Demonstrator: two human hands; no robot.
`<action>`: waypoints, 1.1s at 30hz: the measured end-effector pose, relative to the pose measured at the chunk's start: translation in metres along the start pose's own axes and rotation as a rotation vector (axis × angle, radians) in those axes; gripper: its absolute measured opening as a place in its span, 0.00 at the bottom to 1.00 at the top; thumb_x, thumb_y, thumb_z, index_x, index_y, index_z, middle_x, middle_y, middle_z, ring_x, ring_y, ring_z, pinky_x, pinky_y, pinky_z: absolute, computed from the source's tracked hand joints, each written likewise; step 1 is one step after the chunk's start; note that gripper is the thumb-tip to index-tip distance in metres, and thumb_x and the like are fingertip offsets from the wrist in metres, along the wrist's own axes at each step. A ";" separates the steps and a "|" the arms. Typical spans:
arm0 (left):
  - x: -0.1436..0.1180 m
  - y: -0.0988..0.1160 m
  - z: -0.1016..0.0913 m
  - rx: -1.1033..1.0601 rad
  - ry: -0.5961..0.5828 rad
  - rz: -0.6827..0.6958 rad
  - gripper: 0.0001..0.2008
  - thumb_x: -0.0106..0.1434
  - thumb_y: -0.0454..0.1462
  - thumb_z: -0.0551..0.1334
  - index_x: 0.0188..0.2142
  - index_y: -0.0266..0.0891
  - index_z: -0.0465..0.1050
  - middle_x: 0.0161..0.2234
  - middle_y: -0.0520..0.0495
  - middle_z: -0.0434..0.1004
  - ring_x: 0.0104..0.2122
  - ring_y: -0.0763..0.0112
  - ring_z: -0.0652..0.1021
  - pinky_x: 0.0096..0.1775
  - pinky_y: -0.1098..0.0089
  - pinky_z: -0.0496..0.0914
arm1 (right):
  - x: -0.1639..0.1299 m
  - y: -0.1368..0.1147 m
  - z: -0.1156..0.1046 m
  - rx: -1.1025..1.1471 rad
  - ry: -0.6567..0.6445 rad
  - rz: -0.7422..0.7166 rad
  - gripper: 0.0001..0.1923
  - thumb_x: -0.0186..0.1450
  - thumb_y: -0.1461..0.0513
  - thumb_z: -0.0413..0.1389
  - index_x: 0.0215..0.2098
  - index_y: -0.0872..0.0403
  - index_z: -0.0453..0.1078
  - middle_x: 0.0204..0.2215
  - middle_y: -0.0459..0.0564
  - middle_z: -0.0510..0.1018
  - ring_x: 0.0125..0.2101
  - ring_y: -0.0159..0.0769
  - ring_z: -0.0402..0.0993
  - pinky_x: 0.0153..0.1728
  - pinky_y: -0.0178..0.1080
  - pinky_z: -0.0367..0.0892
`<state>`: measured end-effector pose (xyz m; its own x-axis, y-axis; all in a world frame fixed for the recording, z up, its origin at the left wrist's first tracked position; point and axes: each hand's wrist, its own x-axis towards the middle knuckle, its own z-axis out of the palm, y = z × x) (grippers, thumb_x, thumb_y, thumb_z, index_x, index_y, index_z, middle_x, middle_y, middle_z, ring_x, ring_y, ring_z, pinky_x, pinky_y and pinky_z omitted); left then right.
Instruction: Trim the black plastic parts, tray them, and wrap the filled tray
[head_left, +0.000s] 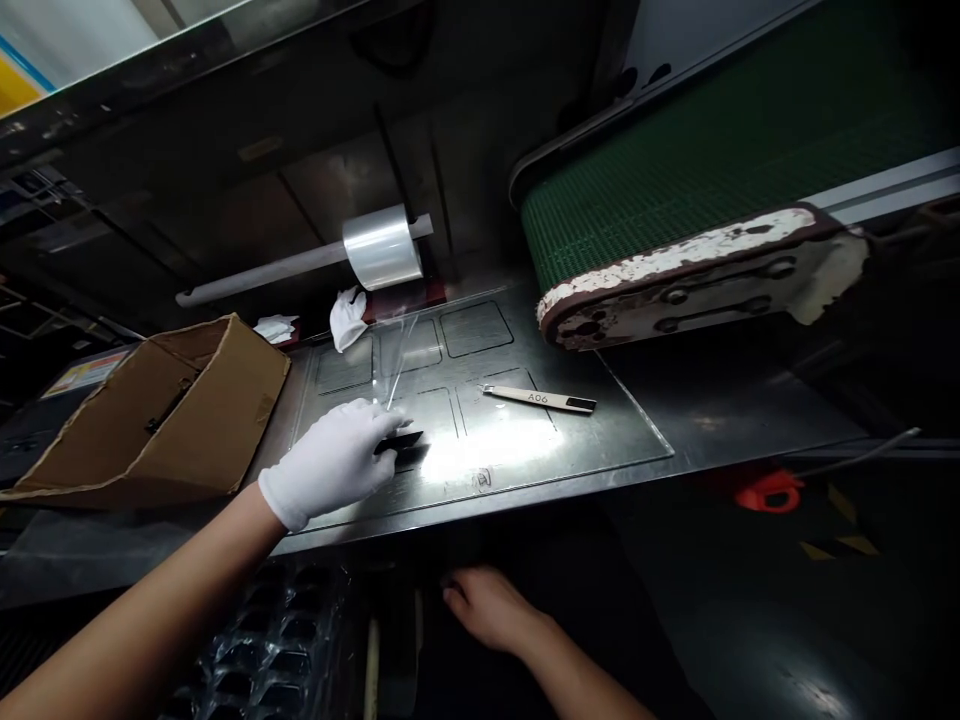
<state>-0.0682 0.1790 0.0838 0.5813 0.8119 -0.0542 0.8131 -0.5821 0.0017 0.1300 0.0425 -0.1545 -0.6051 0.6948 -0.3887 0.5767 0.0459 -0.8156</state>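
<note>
My left hand, in a white glove, is closed on a thin dark flat piece just above the metal bench. The piece's near part is hidden in the fingers, and its exact kind does not show. My right hand is bare and hangs below the bench's front edge with its fingers curled; what they hold, if anything, is hidden. To the right of the left hand lies a pale-handled tool marked A06, with a small metal tip. Under it, a clear sheet with rounded rectangular outlines covers the bench top.
An open cardboard box stands at the left. Behind, a roll of clear film hangs on a rod, its loose end reaching the bench. A green conveyor juts in from the right. Below left are plastic-covered trays.
</note>
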 end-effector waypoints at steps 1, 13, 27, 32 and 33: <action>0.003 0.003 0.000 -0.018 0.007 0.007 0.16 0.65 0.33 0.63 0.52 0.40 0.76 0.42 0.42 0.81 0.43 0.55 0.79 0.46 0.59 0.74 | 0.000 0.000 0.000 0.000 0.002 -0.003 0.18 0.73 0.59 0.51 0.52 0.50 0.81 0.47 0.55 0.86 0.48 0.47 0.83 0.45 0.39 0.71; 0.001 0.026 0.012 -0.093 0.119 0.050 0.17 0.65 0.29 0.60 0.52 0.41 0.75 0.46 0.42 0.82 0.46 0.56 0.79 0.49 0.58 0.72 | 0.000 0.002 0.002 0.014 -0.006 -0.020 0.16 0.75 0.59 0.53 0.53 0.55 0.79 0.49 0.56 0.85 0.50 0.45 0.83 0.52 0.48 0.74; 0.018 0.022 0.011 0.058 0.036 0.087 0.13 0.71 0.31 0.58 0.46 0.42 0.81 0.36 0.43 0.82 0.37 0.57 0.79 0.40 0.59 0.71 | 0.001 0.002 0.003 0.018 -0.025 -0.003 0.16 0.77 0.54 0.55 0.54 0.55 0.78 0.49 0.55 0.85 0.49 0.44 0.82 0.53 0.51 0.75; 0.021 0.021 0.005 0.079 0.008 0.124 0.10 0.70 0.36 0.61 0.45 0.43 0.81 0.35 0.44 0.82 0.39 0.57 0.80 0.43 0.60 0.72 | 0.002 0.001 0.002 0.020 -0.027 -0.002 0.15 0.77 0.55 0.56 0.53 0.55 0.78 0.49 0.54 0.85 0.50 0.44 0.82 0.53 0.51 0.76; 0.021 0.023 0.005 0.086 0.004 0.125 0.09 0.70 0.37 0.61 0.45 0.43 0.81 0.36 0.43 0.82 0.39 0.56 0.80 0.43 0.60 0.71 | 0.002 0.000 0.002 0.020 -0.029 -0.001 0.15 0.77 0.55 0.56 0.52 0.55 0.78 0.49 0.54 0.85 0.50 0.44 0.82 0.53 0.51 0.76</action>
<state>-0.0374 0.1829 0.0780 0.6778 0.7332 -0.0548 0.7292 -0.6799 -0.0774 0.1280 0.0427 -0.1565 -0.6213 0.6740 -0.3998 0.5654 0.0324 -0.8242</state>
